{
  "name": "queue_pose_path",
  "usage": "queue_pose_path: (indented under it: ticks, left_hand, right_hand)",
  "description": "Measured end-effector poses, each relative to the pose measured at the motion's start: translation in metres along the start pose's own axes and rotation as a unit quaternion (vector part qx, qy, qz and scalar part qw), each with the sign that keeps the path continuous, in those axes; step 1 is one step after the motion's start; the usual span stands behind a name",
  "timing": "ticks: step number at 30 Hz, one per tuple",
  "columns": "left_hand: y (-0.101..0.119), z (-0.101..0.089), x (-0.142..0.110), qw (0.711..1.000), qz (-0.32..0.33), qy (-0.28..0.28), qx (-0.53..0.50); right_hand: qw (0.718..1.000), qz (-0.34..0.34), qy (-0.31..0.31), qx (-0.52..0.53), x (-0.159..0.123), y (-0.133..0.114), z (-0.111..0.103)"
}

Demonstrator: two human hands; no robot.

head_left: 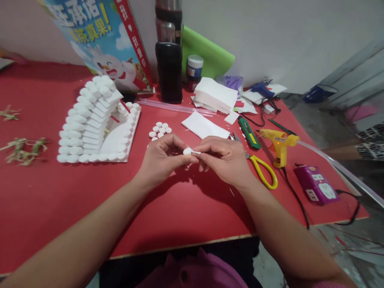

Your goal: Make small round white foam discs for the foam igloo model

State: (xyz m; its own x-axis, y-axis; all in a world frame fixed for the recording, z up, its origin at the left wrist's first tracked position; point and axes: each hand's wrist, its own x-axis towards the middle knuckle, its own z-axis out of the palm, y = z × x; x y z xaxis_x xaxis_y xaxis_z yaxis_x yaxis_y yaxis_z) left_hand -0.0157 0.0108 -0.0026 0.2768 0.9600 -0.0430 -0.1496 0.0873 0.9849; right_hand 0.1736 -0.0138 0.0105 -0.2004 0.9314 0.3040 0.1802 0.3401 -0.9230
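Note:
Above the red table, my left hand (162,158) pinches a small white round roll (187,151) between thumb and fingers. A thin white strip (196,152) runs from the roll into my right hand (223,156), whose thumb and forefinger are closed on it. Just beyond my left hand lies a cluster of several white rounds (160,129) of similar size. A white stepped model (93,128) edged with rows of such rounds stands to the left. Beyond my right hand lies a flat white sheet (205,125).
On the right are yellow-handled scissors (265,172), a green utility knife (249,133), a yellow glue gun (279,144) and a purple power box (316,184) with cords. A white stack (216,95), clear sticks (177,107) and a black case (169,72) stand or lie behind.

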Motion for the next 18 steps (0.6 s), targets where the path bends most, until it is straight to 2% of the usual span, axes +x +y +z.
queue_pose_path:
  ticks: [5,14,18]
  left_hand:
    - [0.004,-0.003,0.002,0.999,-0.002,-0.024,0.040]
    - [0.008,0.005,-0.001,0.998,-0.039,0.003,0.049]
    - [0.007,0.002,0.002,0.996,-0.063,-0.052,0.024]
  right_hand:
    - [0.999,0.028,-0.008,0.021,0.001,0.004,0.002]
    - [0.997,0.061,0.009,-0.039,0.001,0.011,0.006]
    - [0.994,0.089,0.033,-0.063,0.001,0.013,0.007]
